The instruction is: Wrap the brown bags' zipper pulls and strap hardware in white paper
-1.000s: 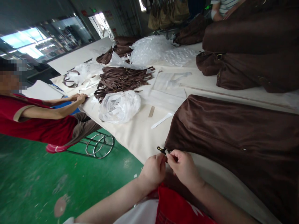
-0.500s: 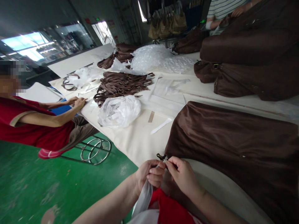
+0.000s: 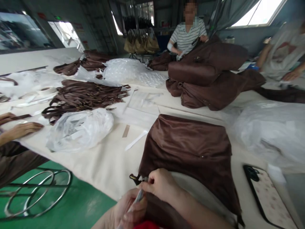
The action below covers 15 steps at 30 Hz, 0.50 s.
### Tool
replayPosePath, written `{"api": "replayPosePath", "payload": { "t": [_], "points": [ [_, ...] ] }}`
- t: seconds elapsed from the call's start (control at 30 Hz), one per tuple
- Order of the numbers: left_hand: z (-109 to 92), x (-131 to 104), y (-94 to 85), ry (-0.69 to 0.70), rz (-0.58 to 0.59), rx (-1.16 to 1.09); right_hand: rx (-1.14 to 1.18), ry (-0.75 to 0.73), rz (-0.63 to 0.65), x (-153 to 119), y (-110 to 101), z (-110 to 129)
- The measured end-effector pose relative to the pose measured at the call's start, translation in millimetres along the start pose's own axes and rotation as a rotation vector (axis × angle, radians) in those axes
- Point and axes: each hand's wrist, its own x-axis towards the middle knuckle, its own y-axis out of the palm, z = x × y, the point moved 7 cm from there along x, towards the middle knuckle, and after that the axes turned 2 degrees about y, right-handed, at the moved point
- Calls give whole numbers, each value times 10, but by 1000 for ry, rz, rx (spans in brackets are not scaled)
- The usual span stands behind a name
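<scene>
View's swung right, so the whole brown leather-look bag shows on the table, crumpled plastic and phone off right, seemingly not blocking. Left hand curls round a white strip; right hand stays pinched beside the clasp, on what I can't tell.

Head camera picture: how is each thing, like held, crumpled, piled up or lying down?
Left hand: closed around the pale strip
Right hand: fingertips pinched; what's between them is unclear
Near brown bag: lying down, creased
Far brown bags: piled up
Brown straps: heaped
Clear plastic: crumpled
Notched white strip: lying flat
Phone: back facing up
Tan bags: hanging
</scene>
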Motion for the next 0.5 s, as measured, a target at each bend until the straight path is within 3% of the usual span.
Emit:
{"api": "replayPosePath", "payload": {
  "t": [0.1, 0.17, 0.2, 0.27, 0.33, 0.37, 0.43, 0.5],
  "points": [
    [-399, -360, -76, 169, -115, 319, -129, -30, -43, -275, -259, 136],
    [-661, -555, -238, 195, -165, 458, -151, -110, -39, -526, -441, 223],
    [-811, -610, -357, 216, -224, 528, -146, -144, -36, -651, -543, 227],
    [-1164, -656, -616, 330, -461, 661, -104, -161, -84, -865, -804, 101],
    [-1433, -586, -701, 447, -615, 727, -14, -67, -244, -1027, -1147, -249],
    [-1504, -501, -661, 475, -612, 723, 45, 17, -355, -1102, -1322, -501],
    [-1570, -315, -459, 491, -508, 665, 175, 219, -613, -1275, -1620, -1068],
    [-1650, -237, -199, 518, -396, 536, 295, 335, -817, -1434, -1777, -1527]
  ]
}}
